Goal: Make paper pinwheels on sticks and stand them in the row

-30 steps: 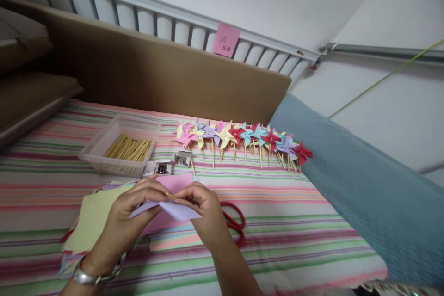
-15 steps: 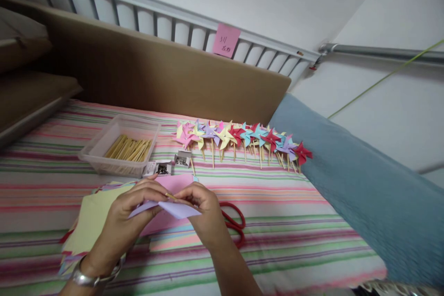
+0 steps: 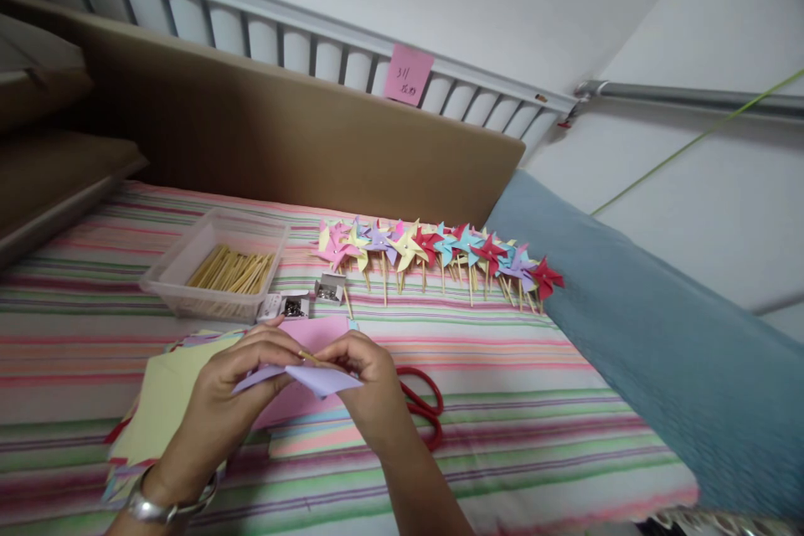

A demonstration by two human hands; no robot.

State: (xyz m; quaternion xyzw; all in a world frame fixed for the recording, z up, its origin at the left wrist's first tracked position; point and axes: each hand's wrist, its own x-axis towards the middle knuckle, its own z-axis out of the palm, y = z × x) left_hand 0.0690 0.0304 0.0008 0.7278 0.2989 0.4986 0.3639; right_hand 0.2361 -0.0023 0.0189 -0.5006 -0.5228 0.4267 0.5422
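Observation:
My left hand [image 3: 248, 373] is closed on a folded purple paper pinwheel [image 3: 323, 379], its thumb underneath and its fingers on top. Beside it, my right hand [image 3: 364, 364] pinches a thin wooden stick [image 3: 311, 358] against the back of the purple paper. The fingers cover the spot where stick and paper meet. Beneath both hands lies a pink sheet of paper [image 3: 295, 406]. A stack of coloured paper topped by a yellow sheet [image 3: 167, 394] is left of my left hand. Red-handled scissors [image 3: 427, 402] lie right of my right wrist, their blades hidden.
A clear plastic box [image 3: 182, 293] holds wooden sticks [image 3: 232, 270]. Two small boxes of metal pins [image 3: 295, 306] stand in front of it. Finished pinwheels [image 3: 433, 247] lie in a row along the back, before a cardboard panel [image 3: 314, 142]. The striped cloth [image 3: 533, 427] covers the table.
Both hands keep their hold on the purple paper and stick, with only a very slight shift. The view has moved a little; nothing was let go.

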